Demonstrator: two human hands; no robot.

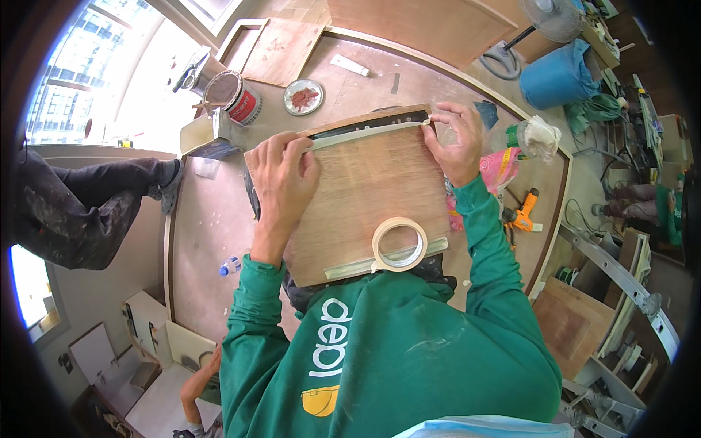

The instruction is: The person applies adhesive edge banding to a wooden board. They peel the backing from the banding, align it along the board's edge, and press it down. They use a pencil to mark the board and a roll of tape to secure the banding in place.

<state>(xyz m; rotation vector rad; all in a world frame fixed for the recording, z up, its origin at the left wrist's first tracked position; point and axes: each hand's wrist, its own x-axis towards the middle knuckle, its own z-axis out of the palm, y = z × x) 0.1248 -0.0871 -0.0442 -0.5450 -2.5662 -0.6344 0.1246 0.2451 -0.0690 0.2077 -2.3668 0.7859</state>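
Observation:
A wooden panel [365, 182] with a dark slot along its far edge lies across my lap. A pale strip of masking tape [365, 133] runs beside that slot, and a second strip lies along the near edge. My left hand [283, 175] grips the panel's far left corner, fingers curled at the edge by the tape. At the far right corner, my right hand [456, 140] pinches the tape's end between thumb and fingers. A roll of masking tape [378, 244] rests on the panel near my body.
Beyond the panel are an open paint can [252, 107], a lid with red residue [303, 97] and a white tube [350, 65]. An orange power tool [522, 212] and pink plastic bag [499, 169] lie right. Another person's leg [109, 182] is at left; a blue bin [558, 77] stands far right.

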